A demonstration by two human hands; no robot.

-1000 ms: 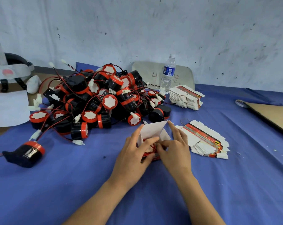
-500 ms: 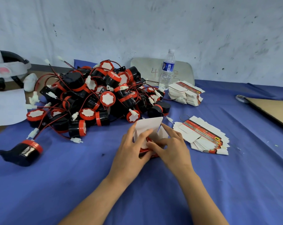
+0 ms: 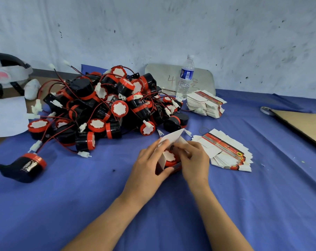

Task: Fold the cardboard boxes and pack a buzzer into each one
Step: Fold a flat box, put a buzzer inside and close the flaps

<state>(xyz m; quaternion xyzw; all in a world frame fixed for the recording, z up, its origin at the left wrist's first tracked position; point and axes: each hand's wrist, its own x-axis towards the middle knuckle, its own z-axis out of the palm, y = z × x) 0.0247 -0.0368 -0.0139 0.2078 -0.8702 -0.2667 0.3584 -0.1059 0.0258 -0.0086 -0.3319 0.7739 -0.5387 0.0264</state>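
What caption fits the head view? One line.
Left hand and right hand hold an open box with a buzzer inside, buzzer pile behind, flat blanks beside.

Table layout, box at centre front.
Box (image 3: 172, 137) stands on the table (image 3: 63, 196) between left hand (image 3: 148, 171) and right hand (image 3: 195, 160), one buzzer (image 3: 169, 156) inside it. Buzzer pile (image 3: 106, 109) behind and left of the box; a lone buzzer (image 3: 25, 167) lies apart, near left. Fanned flat boxes (image 3: 227, 151) just right of the right hand; second stack (image 3: 206, 104) behind them, beside the pile. Water bottle (image 3: 185, 78) upright behind that stack, a board (image 3: 162, 77) behind it against the wall. Cardboard sheet (image 3: 303, 124) far right; headset (image 3: 5, 73) and paper sheet (image 3: 5, 116) far left.
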